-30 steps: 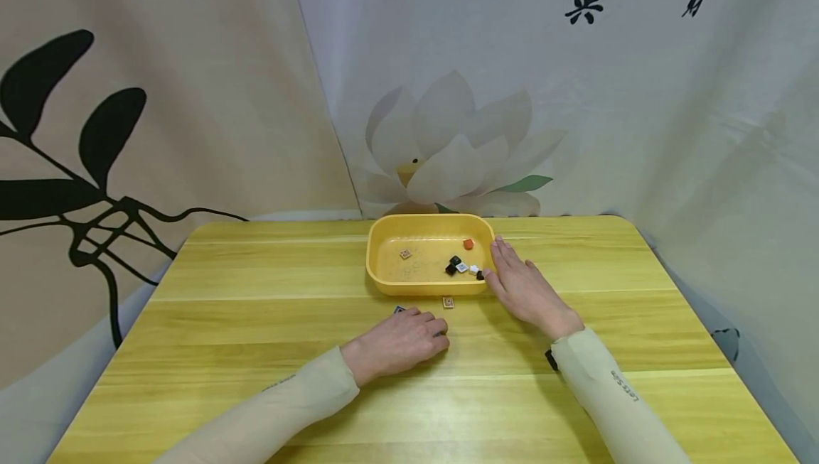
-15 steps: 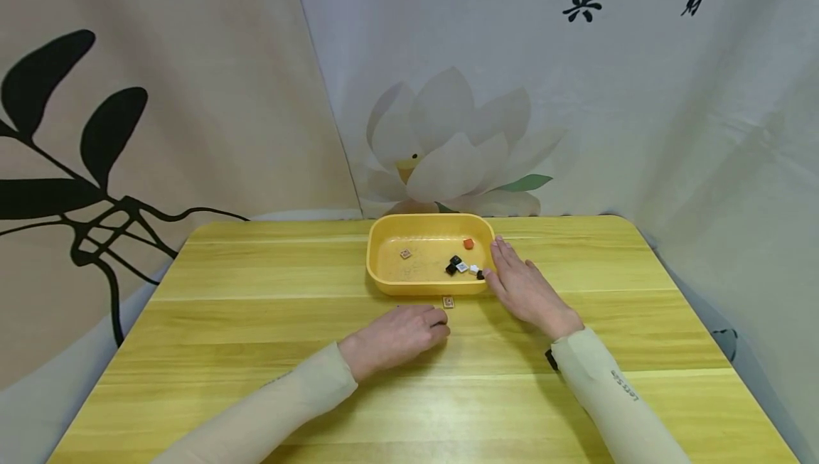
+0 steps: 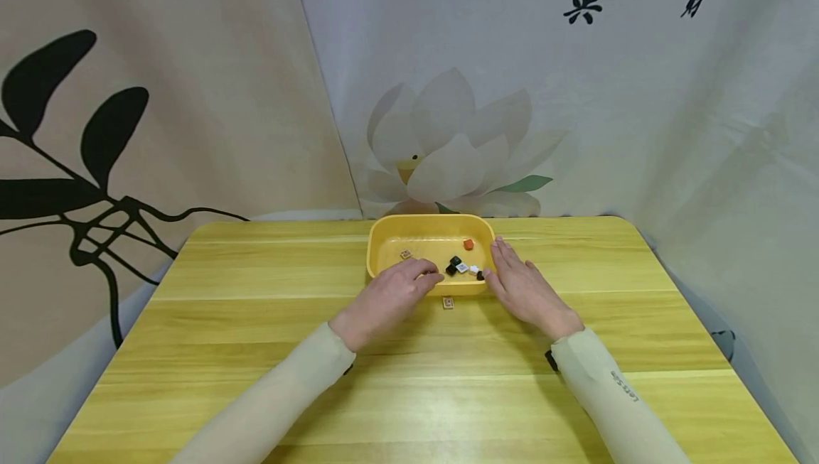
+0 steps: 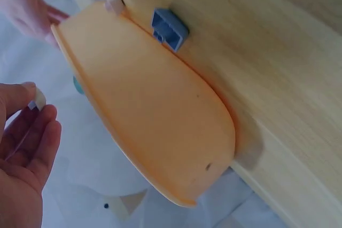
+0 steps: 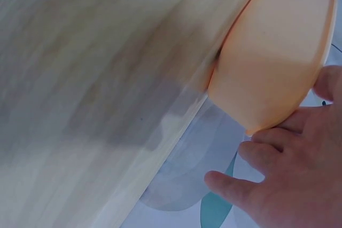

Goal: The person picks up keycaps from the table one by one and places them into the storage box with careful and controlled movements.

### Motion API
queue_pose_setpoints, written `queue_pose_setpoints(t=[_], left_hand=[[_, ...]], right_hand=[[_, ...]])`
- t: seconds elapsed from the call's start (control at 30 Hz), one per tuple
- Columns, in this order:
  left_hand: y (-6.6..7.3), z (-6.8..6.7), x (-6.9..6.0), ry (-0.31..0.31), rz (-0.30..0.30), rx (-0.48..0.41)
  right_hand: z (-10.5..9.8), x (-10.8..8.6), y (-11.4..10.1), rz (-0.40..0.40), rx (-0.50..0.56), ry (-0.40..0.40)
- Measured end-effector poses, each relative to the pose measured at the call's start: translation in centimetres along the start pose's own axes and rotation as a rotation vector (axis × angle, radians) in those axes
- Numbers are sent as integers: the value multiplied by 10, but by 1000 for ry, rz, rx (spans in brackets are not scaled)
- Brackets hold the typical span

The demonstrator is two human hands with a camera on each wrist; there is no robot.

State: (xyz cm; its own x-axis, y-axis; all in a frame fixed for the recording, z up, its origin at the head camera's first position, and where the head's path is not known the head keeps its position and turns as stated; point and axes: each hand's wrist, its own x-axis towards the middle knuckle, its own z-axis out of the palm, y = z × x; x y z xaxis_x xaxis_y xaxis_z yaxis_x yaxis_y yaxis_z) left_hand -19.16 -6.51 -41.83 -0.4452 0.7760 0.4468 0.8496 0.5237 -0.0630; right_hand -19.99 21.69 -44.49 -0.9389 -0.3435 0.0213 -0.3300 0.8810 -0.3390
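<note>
A yellow plastic basin [image 3: 377,281] stands near the table's far edge. Over its near rim, my left hand [image 3: 390,300] pinches a small whitish piece [image 4: 39,100] between thumb and fingertips. My right hand [image 3: 526,290] rests along the basin's right end; its fingers touch the rim in the right wrist view. Inside the basin lie a tan square piece [image 3: 406,254], an orange piece [image 3: 468,244] and several black and white pieces. On the table, a tan square piece [image 3: 448,303] sits just before the basin. A blue hollow block [image 4: 169,28] beside it is hidden in the head view.
The wooden table [image 3: 550,414] carries the basin near its back edge. Behind hangs a pale curtain [image 3: 256,94] printed with a lotus and dark leaves.
My left hand has lifted from the table in front of the basin and moved forward over its near rim, with the whitish piece. My right hand has stayed at the basin's end.
</note>
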Motion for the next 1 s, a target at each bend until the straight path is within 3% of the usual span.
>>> queue_pose_setpoints(t=[0.3,0.47,0.73,1.0], left_hand=[[-16,7,11,85,-125,-23],[-21,11,17,92,-174,-62],[-30,23,27,35,-306,-139],[-38,35,31,-90,-406,-104]], right_hand=[[2,1,1,-1,-1,2],[1,1,1,0,2,-9],[0,0,0,0,6,-8],[1,0,1,2,7,-12]])
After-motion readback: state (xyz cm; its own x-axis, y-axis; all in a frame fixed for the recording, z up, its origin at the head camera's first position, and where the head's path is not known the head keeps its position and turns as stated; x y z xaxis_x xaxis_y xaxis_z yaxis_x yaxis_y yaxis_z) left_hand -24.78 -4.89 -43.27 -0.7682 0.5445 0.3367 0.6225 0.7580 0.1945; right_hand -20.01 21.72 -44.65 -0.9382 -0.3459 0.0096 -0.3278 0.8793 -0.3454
